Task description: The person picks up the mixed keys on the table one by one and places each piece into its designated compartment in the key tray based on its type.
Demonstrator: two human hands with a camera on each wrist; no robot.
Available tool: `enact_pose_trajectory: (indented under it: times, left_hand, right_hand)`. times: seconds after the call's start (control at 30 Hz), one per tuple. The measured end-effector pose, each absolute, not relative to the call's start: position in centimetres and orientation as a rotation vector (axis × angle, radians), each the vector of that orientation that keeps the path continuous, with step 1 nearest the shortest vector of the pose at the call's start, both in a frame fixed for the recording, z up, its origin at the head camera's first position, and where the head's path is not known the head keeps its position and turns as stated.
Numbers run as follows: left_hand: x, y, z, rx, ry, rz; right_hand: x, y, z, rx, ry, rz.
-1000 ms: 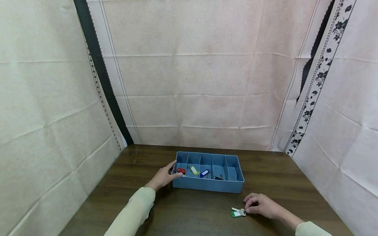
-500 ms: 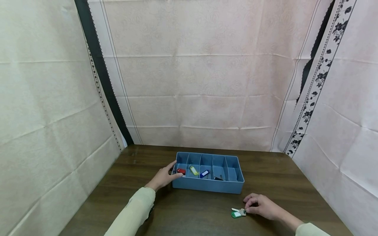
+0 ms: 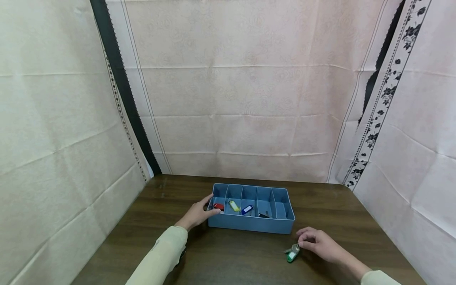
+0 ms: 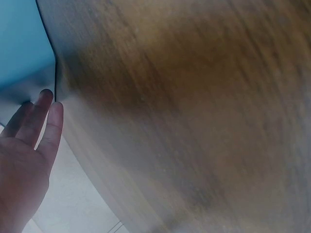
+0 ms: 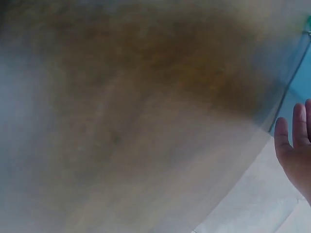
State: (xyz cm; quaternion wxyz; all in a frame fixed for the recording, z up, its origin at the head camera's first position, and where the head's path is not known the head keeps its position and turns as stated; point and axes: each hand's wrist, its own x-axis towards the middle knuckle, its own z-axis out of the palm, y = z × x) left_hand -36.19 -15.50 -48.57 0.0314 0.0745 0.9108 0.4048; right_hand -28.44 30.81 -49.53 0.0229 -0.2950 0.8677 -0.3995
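Note:
A blue divided organizer box (image 3: 251,225) stands on the wooden table. My left hand (image 3: 196,214) rests against its left end, thumb on the front rim and index finger along the side. The left wrist view shows fairly straight fingers (image 4: 54,119) touching the box's wall. In front of the box's right end, my right hand (image 3: 322,244) pinches a key ring with keys and a green key tag (image 3: 292,255), which hangs from thumb and index finger. The box's compartments hold a red key tag (image 3: 218,206), a yellow one (image 3: 234,206) and a blue one (image 3: 246,209).
A dark item (image 3: 263,215) lies in the fourth compartment. The brown table (image 3: 228,257) spreads around the box. Pale cloth screens (image 3: 231,99) enclose the back and both sides.
My right hand has shifted slightly up and right, and the green-tagged keys have tipped from lying flat to hanging below the fingers. The left hand and box have not moved.

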Motion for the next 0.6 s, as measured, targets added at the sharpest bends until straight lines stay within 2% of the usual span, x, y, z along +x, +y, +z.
enact_pose_trajectory:
  times: [0.43,0.6]
  left_hand:
    - [-36.3,-15.5,-48.8,0.234,2.811,1.248]
    - [-36.3,-15.5,-48.8,0.242,2.816,1.25]
  right_hand:
    - [-28.5,31.2,-46.5,-0.72,2.739,-1.385]
    - [-28.5,31.1,-45.5,-0.725,2.793,-1.433]
